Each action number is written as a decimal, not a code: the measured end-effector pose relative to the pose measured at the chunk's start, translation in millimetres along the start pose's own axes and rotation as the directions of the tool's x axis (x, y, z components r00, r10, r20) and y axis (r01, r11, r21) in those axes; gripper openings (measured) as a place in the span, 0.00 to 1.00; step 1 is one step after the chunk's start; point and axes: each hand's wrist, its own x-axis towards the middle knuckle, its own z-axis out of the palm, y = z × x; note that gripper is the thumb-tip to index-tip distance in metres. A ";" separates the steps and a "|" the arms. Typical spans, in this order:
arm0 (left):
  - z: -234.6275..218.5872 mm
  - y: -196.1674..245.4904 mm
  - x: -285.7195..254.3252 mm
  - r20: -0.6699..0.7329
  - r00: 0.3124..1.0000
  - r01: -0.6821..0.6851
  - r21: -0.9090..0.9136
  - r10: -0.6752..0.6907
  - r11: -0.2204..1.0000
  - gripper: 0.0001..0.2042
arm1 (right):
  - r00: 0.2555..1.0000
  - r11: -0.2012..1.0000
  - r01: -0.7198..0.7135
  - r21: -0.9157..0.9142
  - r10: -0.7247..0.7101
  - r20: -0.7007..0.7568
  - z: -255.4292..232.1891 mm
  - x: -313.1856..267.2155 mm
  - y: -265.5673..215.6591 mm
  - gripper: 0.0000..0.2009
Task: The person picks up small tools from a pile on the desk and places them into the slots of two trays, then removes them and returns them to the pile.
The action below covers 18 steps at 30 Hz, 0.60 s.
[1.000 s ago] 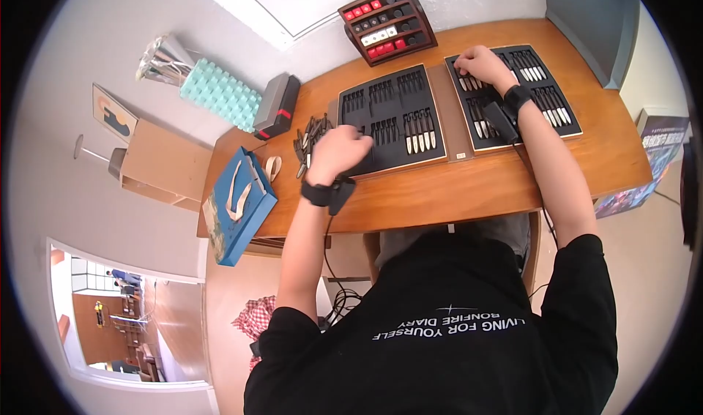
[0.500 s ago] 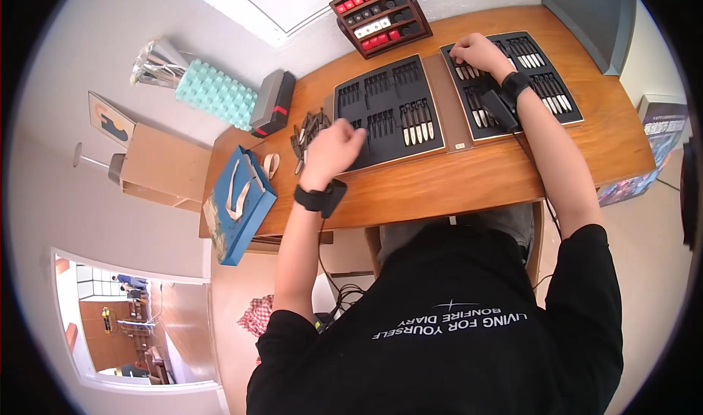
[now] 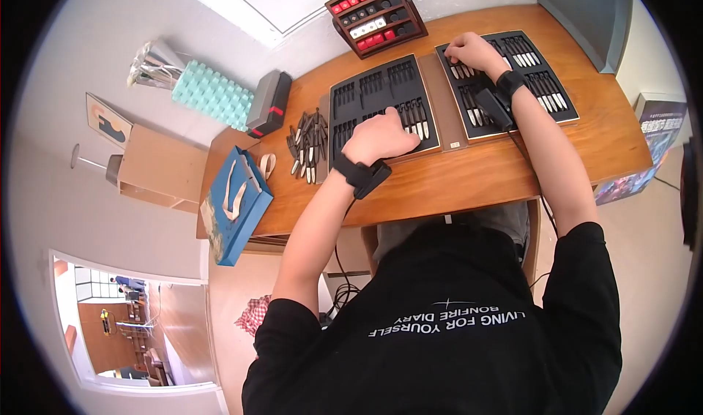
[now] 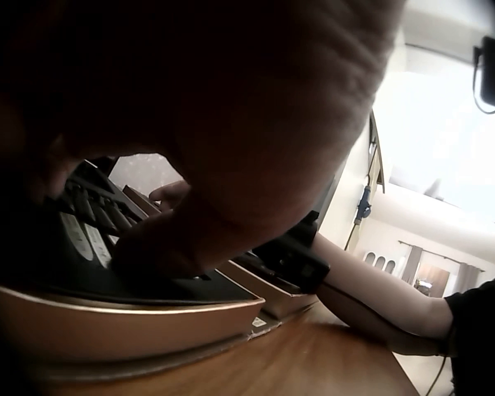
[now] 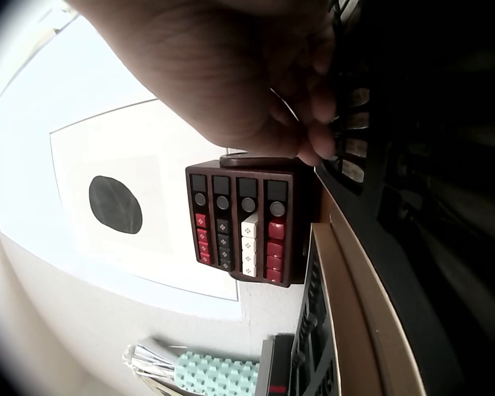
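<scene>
Slim black pieces with white ends lie in rows in two foam-lined cases. In the head view my left hand (image 3: 382,135) lies low over the front right of the left case (image 3: 364,106), beside its white-ended pieces (image 3: 421,128). The left wrist view shows the thumb bent over these pieces (image 4: 77,238). My right hand (image 3: 476,52) is at the back left corner of the right case (image 3: 523,69). There, in the right wrist view, thumb and fingertips come together against white ends (image 5: 356,148). I cannot tell whether either hand grips a piece.
A loose pile of similar pieces (image 3: 310,140) lies left of the left case. Behind the cases stands a wooden rack (image 3: 377,16) of red, black and white cubes. A grey box (image 3: 269,102) and a blue paper bag (image 3: 245,210) are at the left. Cables trail from both wrist straps.
My left hand has moved right, from the left case's front left corner to its front right, uncovering the loose pile. The right hand stays at the same corner. The head view has shifted slightly.
</scene>
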 end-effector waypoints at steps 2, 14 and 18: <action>4.0 0.1 9.6 -0.024 0.999 0.022 0.042 -0.021 0.999 0.29 | 1.000 1.000 0.004 -0.021 -0.004 -0.004 -0.3 1.2 2.2 0.11; 28.0 -44.4 17.9 -0.256 0.963 -0.132 -0.172 0.085 0.976 0.16 | 0.999 0.999 0.031 -0.010 -0.031 0.008 0.1 3.5 6.9 0.11; 16.6 -94.9 6.8 -0.047 0.998 0.004 -0.687 -0.050 0.727 0.06 | 0.998 0.998 0.058 -0.012 -0.059 -0.019 1.9 5.6 9.5 0.12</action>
